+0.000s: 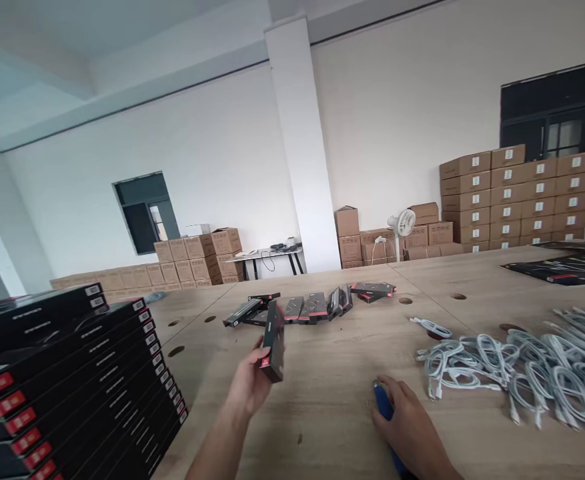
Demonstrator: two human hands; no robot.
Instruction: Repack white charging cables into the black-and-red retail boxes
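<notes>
My left hand (253,379) is closed round the lower end of a slim black box (274,340) with a red patch, held upright and slightly tilted above the wooden table (322,400). On the right, my right hand (403,417) is wrapped over a blue tool (383,403) whose end shows past the fingers; its far part is hidden under the palm. Beyond the held box lie several small black boxes (313,307) in a loose row. Coiled grey-white cables (492,357) are heaped to the right of my right hand.
Tall stacks of black boxes (107,373) stand at the left. Flat black sheets (562,268) lie at the far right of the table. Round holes (458,297) pierce the tabletop. Cartons (515,200), a white fan (402,223) and a small table (267,253) stand beyond.
</notes>
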